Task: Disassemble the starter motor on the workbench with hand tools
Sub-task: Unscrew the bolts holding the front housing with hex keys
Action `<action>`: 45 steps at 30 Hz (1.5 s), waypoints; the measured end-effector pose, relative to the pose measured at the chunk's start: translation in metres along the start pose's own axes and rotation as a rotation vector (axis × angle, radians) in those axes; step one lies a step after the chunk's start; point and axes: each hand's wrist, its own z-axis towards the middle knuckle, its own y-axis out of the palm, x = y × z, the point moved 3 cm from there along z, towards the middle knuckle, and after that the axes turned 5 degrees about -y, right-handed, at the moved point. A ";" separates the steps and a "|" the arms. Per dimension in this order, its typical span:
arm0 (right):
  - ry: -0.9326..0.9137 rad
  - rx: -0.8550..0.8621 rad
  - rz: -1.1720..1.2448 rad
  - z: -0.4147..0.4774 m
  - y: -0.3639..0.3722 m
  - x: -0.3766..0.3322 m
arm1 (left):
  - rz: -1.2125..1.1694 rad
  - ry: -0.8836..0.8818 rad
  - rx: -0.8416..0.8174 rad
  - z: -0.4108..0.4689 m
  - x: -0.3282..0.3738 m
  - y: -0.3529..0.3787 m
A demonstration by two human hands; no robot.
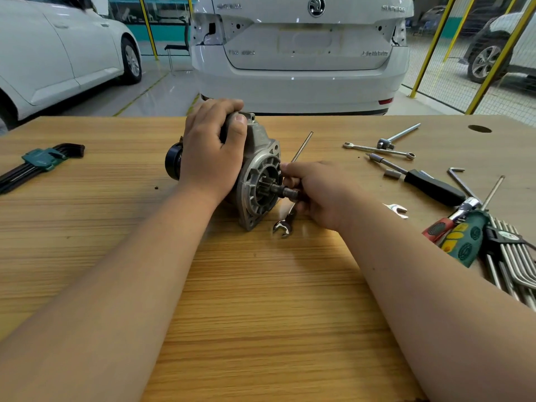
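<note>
The starter motor (255,169) lay on its side on the table (261,285), caught between my two hands. My left hand (208,158) gripped its body from above, fingers curled over the far side and the thumb pressed on the grey housing. My right hand (316,192) sat just beside the round drive-end flange, fingers curled and pinching a thin steel rod (303,146). The rod's free end slanted up and away past my knuckles. The motor's dark shaft stub pointed straight at my right palm, touching or nearly touching it; I could not tell which.

The nose housing was cast grey metal with a ribbed, ring-shaped face and mounting ears, one ear resting on the table. Inside the opening sat a dark toothed pinion. A black round end showed to the left of my left hand.

A combination wrench (285,224) lay partly under my right hand, its open jaw toward me. To the right of that hand lay a black-handled driver (432,188), a small socket (392,173), a slim spanner (380,150) and a green-and-yellow handle (464,242). Well to the left of my left hand lay a hex key set (37,163) in a green holder, its label too small to read.

Beyond both hands stood a white car (301,53) whose boot lid read "SKODA" and "SUPERB"; the smaller lettering below was blurred.
</note>
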 end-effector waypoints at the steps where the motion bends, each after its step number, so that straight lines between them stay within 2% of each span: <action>1: 0.022 -0.004 0.000 0.000 0.001 0.001 | 0.000 -0.002 0.000 0.000 0.000 0.000; 5: 0.112 -0.072 0.043 0.001 0.002 0.001 | -0.003 0.000 0.001 -0.001 0.000 0.000; 7: 0.090 -0.081 0.020 0.001 0.001 0.000 | -0.001 -0.002 0.004 -0.001 0.000 0.000; 10: -0.069 -0.078 -0.136 0.000 -0.003 -0.005 | 0.006 -0.006 0.007 -0.001 0.000 0.000; 16: -0.539 -0.028 -0.712 -0.006 -0.005 -0.022 | 0.009 -0.007 0.010 -0.001 0.001 0.000; 20: -0.754 -0.046 -1.082 -0.012 -0.002 -0.034 | 0.004 -0.018 0.003 -0.001 0.000 0.000; 23: -0.867 -0.073 -1.187 -0.016 0.000 -0.040 | 0.016 -0.007 -0.002 -0.001 0.000 0.000; 26: -0.899 -0.091 -1.206 -0.019 -0.002 -0.041 | 0.013 -0.010 -0.001 -0.001 -0.001 0.000; 30: -0.843 -0.048 -1.104 -0.018 -0.013 -0.035 | 0.017 0.001 -0.001 -0.001 -0.001 0.000; 33: -0.659 0.009 -0.851 -0.014 -0.020 -0.026 | 0.014 -0.001 0.005 -0.001 -0.001 0.000; 39: -0.293 -0.057 -0.303 -0.002 -0.008 -0.008 | 0.021 0.000 0.008 0.001 -0.002 0.000; 43: -0.165 -0.052 -0.116 0.000 -0.004 -0.003 | 0.021 0.006 0.000 0.000 -0.002 0.000; 45: -0.151 -0.048 -0.095 0.001 -0.003 -0.001 | 0.020 0.003 -0.004 0.000 -0.002 0.000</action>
